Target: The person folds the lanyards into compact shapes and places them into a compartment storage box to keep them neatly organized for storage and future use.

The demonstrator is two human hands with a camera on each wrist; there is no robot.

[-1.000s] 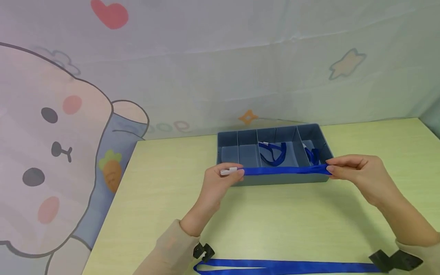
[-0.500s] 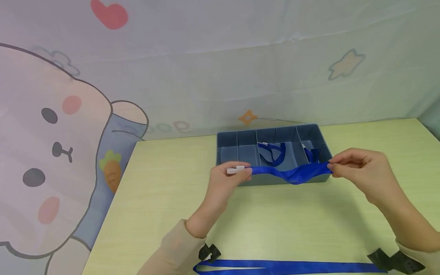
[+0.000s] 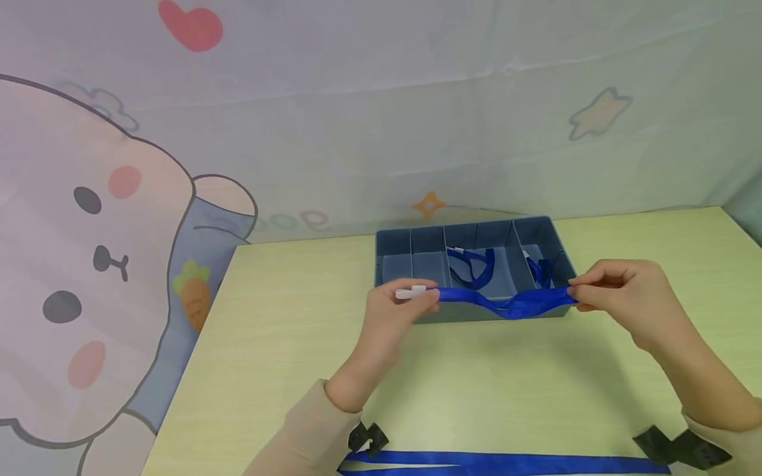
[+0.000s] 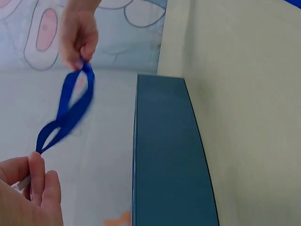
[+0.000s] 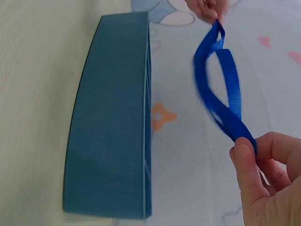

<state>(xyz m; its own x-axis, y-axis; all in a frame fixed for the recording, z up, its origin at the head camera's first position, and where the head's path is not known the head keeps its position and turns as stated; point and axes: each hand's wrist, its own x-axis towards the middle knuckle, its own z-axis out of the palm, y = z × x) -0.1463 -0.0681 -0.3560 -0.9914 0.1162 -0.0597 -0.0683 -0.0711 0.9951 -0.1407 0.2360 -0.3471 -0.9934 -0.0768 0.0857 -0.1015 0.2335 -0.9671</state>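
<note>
Two-handed hold on a blue lanyard (image 3: pixel 526 304), above rim height of the divided tray (image 3: pixel 458 313). Runs left to right, roughly parallel with the tray's front wall, and sags with a twist between the ends. Pinched at the white clip (image 3: pixel 409 292) end by the fingers of the left hand (image 3: pixel 389 318), at the opposite end by those of the right hand (image 3: pixel 632 297), near the tray's right front corner; equally near to both. Behind, inside the tray: a coiled lanyard (image 3: pixel 489 268) and a bunched lanyard (image 3: pixel 539 272) in separate compartments. Closer in, flat on the counter (image 3: pixel 286 330): a long strap (image 3: pixel 536 463), cut off below, partly hidden by the black wrist mount (image 3: pixel 681 449). Blurred in the wrist views; hard to judge: depth over the tray.
</note>
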